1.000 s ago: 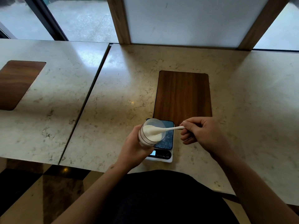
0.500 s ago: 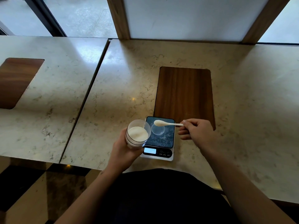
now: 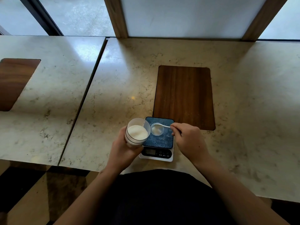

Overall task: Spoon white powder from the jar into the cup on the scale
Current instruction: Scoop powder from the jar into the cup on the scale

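We are at the tipping step. Our right hand (image 3: pixel 189 140) pinches the handle of the white spoon (image 3: pixel 159 125) between thumb and fingers (image 3: pixel 176 127), closed narrow on its end, and the bowl of the spoon reaches out to the left of those fingers, right over the mouth of the small clear cup (image 3: pixel 157 130). The cup stands on the dark platform of the scale (image 3: pixel 158 140), just left of our right fingertips, and a little white powder already shows at its bottom. Whether the spoon bowl touches the cup rim we cannot tell.

Our left hand (image 3: pixel 125 150) is wrapped around the jar (image 3: pixel 137 133), fingers closed on its wall, holding it off the bench and tilted with its open mouth toward us. The jar sits just left of the cup, its rim overlapping the left edge of the scale platform in this view, and the white powder (image 3: pixel 137 133) inside it is plentiful. The display on the front of the scale is too small to read.

Next, we judge, the spoon must be turned gently so its load falls inside the cup and not on the platform, without pressing the cup or knocking it with the jar. Then the spoon goes back left into the jar for another scoop, if the weight asks for it.
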